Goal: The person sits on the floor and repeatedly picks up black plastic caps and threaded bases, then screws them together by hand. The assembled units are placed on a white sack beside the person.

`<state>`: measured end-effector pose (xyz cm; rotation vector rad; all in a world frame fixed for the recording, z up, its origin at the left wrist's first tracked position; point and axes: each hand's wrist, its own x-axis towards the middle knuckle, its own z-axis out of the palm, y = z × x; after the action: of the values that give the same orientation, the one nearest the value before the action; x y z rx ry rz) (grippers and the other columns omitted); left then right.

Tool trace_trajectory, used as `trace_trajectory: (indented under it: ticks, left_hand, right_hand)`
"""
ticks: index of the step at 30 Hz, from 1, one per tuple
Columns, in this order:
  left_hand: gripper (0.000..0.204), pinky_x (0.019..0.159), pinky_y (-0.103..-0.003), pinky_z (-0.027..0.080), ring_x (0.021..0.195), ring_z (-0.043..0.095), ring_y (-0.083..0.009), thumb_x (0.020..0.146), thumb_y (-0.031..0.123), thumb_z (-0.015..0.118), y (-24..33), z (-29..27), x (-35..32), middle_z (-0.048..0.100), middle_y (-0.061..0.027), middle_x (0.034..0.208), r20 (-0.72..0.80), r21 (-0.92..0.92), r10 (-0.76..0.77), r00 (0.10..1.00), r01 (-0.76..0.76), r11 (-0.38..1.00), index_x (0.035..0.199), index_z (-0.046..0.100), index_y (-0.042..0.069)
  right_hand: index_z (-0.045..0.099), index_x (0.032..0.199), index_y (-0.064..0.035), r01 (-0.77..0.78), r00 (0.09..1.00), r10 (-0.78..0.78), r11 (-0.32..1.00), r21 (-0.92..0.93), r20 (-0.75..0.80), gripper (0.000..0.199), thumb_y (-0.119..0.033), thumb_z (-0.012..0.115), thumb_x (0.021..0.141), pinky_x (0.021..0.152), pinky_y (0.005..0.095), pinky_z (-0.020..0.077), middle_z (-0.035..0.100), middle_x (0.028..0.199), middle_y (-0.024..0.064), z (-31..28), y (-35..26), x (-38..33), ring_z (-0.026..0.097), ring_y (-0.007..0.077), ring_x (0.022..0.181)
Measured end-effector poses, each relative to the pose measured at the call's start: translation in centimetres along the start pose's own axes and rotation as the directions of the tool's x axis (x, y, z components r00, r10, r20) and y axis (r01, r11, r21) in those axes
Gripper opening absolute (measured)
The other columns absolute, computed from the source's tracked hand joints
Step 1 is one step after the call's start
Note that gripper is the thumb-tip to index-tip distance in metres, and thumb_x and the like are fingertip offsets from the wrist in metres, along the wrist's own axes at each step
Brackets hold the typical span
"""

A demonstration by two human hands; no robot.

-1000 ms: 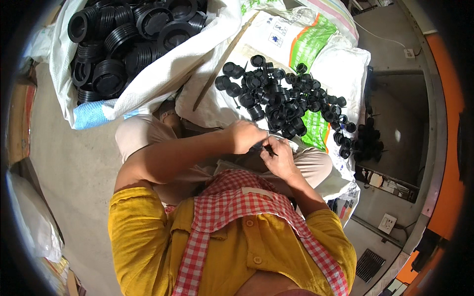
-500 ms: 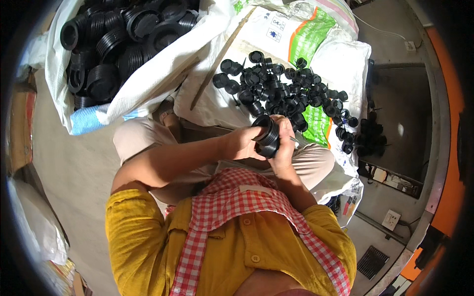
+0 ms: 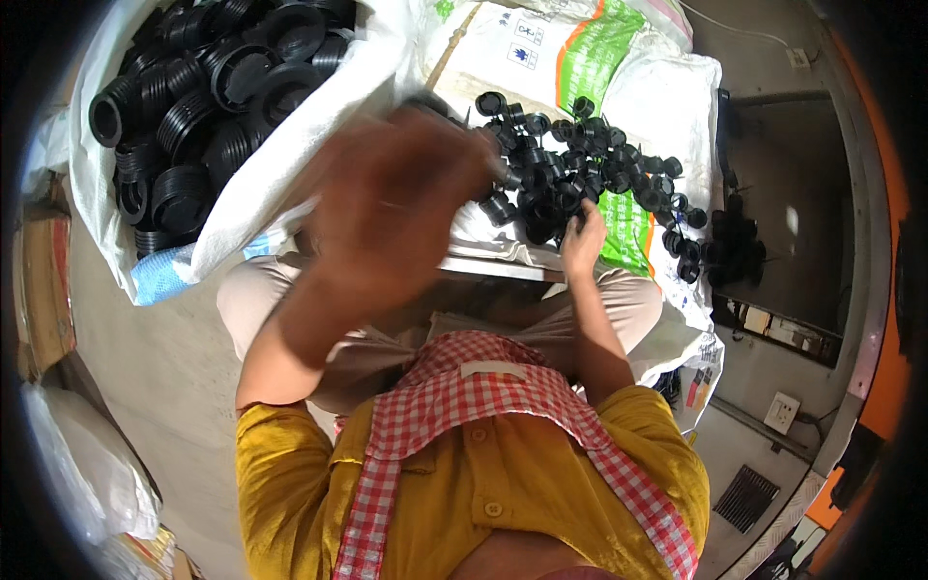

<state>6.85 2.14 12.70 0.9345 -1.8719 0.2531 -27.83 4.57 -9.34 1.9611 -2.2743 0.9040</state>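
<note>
My left hand [image 3: 411, 193] is raised over the gap between the large sack and the pile, smeared by motion. A dark shape shows at its far edge, but I cannot make out its fingers or what they hold. At the near edge of a pile of small black plastic caps [image 3: 543, 174], several with thin stems, my right hand [image 3: 585, 242] has its fingers closed around a small black cap [image 3: 577, 215]. The pile lies on a white and green woven sack [image 3: 626, 227]. To the left, large black threaded caps [image 3: 184, 198] fill an open white sack [image 3: 227, 242].
A wooden stick [image 3: 452, 43] lies on the white sacking. More black caps [image 3: 737, 246] sit on a dark surface at the right. A socket [image 3: 781, 413] is on the grey panel there. Cardboard [image 3: 46, 290] and a plastic bag [image 3: 97, 464] stand at the left.
My hands have parted from around a black threaded cap held between them. The left has swung up and leftward; the right has moved to the pile's near edge. The view has shifted slightly.
</note>
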Motion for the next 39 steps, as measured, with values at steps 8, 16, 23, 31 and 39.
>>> trace_trajectory:
  ticks: [8, 16, 23, 31, 39]
  left_hand:
    - [0.064, 0.098, -0.044, 0.04, 0.114, 0.05, -0.0398, 0.066, 0.049, 0.079, -6.5, -7.7, 3.9, 0.052, -0.0285, 0.122, -0.127, 0.894, -0.185, 0.975, 0.193, 0.404, 0.116, 0.065, 0.013]
    - [0.04, 0.099, -0.042, 0.04, 0.122, 0.047, -0.0303, 0.074, 0.015, 0.072, 1.0, 5.0, -1.5, 0.051, -0.014, 0.128, 0.523, -0.124, -0.059, 0.85, 0.145, 0.982, 0.112, 0.061, 0.005]
    - [0.066, 0.096, -0.042, 0.042, 0.116, 0.05, -0.0372, 0.077, 0.025, 0.072, 1.2, 12.0, -9.3, 0.049, -0.0246, 0.128, 0.767, -0.442, -0.167, 0.619, 0.699, 0.561, 0.13, 0.044, -0.003]
    - [0.05, 0.054, -0.024, 0.051, 0.07, 0.062, -0.0143, 0.074, 0.014, 0.066, 1.3, 11.7, -8.0, 0.063, -0.0107, 0.096, 0.98, -0.192, 0.062, 0.187, 0.978, 0.081, 0.118, 0.054, -0.004]
    - [0.046, 0.084, -0.029, 0.047, 0.093, 0.061, -0.0172, 0.068, 0.008, 0.061, 1.1, 11.2, -10.2, 0.066, -0.011, 0.103, 0.95, -0.313, 0.07, 0.305, 0.924, 0.218, 0.113, 0.059, -0.003]
  right_hand:
    - [0.054, 0.125, -0.0172, -0.377, 0.728, 0.574, 0.792, -0.48, 0.375, 0.04, -0.032, 0.06, 0.088, 0.094, 0.0457, 0.0395, 0.057, 0.12, 0.015, 4.1, 4.2, 3.3, 0.051, 0.0367, 0.112]
    - [0.064, 0.087, -0.0078, 0.199, 0.919, -0.087, 0.945, -0.261, 0.384, 0.008, -0.01, 0.062, 0.079, 0.073, 0.0456, 0.0484, 0.065, 0.087, 0.015, 1.4, 6.1, 1.5, 0.061, 0.0342, 0.085]
    - [0.059, 0.085, -0.0029, 0.163, 0.987, -0.157, 0.973, 0.165, -0.047, 0.006, -0.007, 0.061, 0.089, 0.052, 0.0303, 0.0447, 0.061, 0.079, 0.0108, -4.0, -1.8, 2.5, 0.056, 0.0211, 0.061]
    - [0.038, 0.13, -0.0019, -0.152, 0.965, -0.119, 0.475, 0.867, 0.234, 0.05, -0.001, 0.063, 0.087, 0.073, 0.0238, 0.0471, 0.064, 0.101, 0.0065, -7.0, -13.0, 0.6, 0.056, 0.009, 0.084]
    - [0.064, 0.098, -0.0047, -0.14, 0.696, -0.312, 0.825, 0.548, 0.646, 0.025, -0.003, 0.07, 0.074, 0.068, 0.0284, 0.0527, 0.067, 0.084, 0.0097, -9.5, -12.1, -0.4, 0.067, 0.0194, 0.073]
